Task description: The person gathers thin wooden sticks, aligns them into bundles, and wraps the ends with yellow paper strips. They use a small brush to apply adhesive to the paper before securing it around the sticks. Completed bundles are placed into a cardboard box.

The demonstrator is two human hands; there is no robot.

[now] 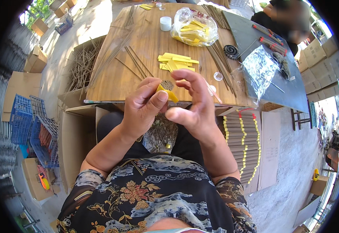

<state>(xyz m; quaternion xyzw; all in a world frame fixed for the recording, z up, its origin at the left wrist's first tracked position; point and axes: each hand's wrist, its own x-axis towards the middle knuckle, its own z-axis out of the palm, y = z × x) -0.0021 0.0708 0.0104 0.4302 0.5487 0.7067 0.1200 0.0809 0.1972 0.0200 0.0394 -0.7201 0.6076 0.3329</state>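
Observation:
In front of my chest, near the table's front edge, my left hand [144, 105] is closed on a bundle of thin brown sticks [166, 84], seen end-on. A yellow paper strip [168, 94] lies against the bundle under my left thumb, one end sticking out to the right. Just right of it, my right hand [194, 103] has its thumb and fingers apart and holds nothing. Beyond my hands is a stack of yellow strips [176, 60] on the wooden table [146, 39].
A clear bag of yellow strips [194, 29] and a white jar [165, 23] stand farther back. Loose brown sticks [138, 62] lie across the table. Banded bundles [241, 147] are stacked low at right. A stick-filled carton [85, 64] stands left; a person [282, 17] sits far right.

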